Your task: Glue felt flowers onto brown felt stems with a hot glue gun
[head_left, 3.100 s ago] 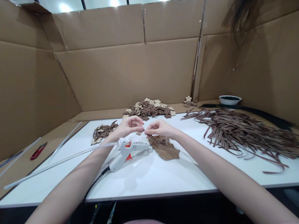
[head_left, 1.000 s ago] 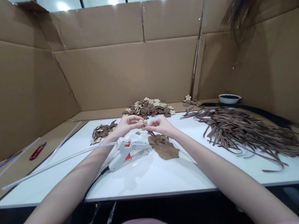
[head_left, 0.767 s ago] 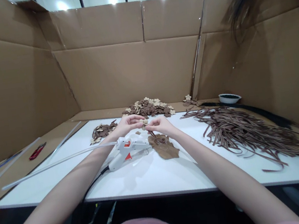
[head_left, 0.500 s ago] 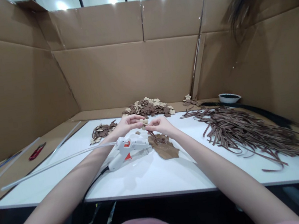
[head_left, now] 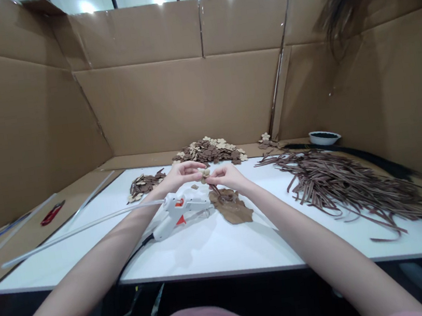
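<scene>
Between my two hands is a small beige flower (head_left: 205,173) with rounded petals, and a brown strip hangs below it. My left hand (head_left: 186,173) pinches the flower from the left. On the other side, my right hand (head_left: 227,176) has thumb and finger closed on the flower's lower edge and the brown strip (head_left: 214,189). Just under my hands lies a brown, irregular flat piece (head_left: 234,209) with shiny patches. A white hot glue gun (head_left: 177,215) with an orange trigger rests on the white board, a long clear glue stick (head_left: 84,232) in its back.
A heap of brown and beige flower cut-outs (head_left: 210,152) lies at the back, a smaller pile (head_left: 144,185) at left. Many brown strips (head_left: 340,181) cover the right side near a white bowl (head_left: 324,137) of dark contents. A red cutter (head_left: 53,213) lies left. Cardboard walls (head_left: 183,99) surround the board.
The flower has tilted slightly between my fingers. Both hands stay in nearly the same place, and the glue gun and piles have not moved.
</scene>
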`<state>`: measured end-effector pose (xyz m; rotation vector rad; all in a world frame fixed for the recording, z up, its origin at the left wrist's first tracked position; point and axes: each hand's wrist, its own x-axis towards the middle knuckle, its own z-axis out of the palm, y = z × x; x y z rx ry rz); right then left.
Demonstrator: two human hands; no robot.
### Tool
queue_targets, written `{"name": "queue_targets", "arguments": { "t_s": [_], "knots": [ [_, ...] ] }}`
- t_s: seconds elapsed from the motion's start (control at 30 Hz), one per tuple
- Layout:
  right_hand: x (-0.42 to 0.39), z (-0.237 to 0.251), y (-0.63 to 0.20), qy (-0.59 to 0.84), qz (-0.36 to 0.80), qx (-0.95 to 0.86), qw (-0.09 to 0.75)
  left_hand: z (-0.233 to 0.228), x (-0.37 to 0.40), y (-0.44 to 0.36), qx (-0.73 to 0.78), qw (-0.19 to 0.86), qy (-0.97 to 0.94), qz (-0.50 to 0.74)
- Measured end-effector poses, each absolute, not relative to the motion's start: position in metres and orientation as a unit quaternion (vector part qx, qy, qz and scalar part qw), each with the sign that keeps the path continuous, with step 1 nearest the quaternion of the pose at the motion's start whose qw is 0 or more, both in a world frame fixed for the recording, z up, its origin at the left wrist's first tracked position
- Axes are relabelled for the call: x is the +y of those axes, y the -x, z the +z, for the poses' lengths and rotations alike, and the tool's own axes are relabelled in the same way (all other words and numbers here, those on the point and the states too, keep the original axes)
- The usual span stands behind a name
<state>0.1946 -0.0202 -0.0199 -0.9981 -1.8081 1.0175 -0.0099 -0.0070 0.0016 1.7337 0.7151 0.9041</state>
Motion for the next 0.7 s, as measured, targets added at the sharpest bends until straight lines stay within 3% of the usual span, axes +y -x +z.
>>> {"name": "queue_targets", "arguments": {
  "t_s": [0.7],
  "knots": [
    [-0.0224, -0.0180, -0.1928, 0.373, 0.435, -0.719, 0.393, 0.0062, -0.0110, 0.0092, 0.327, 0.461, -0.715, 0.412]
  ]
}}
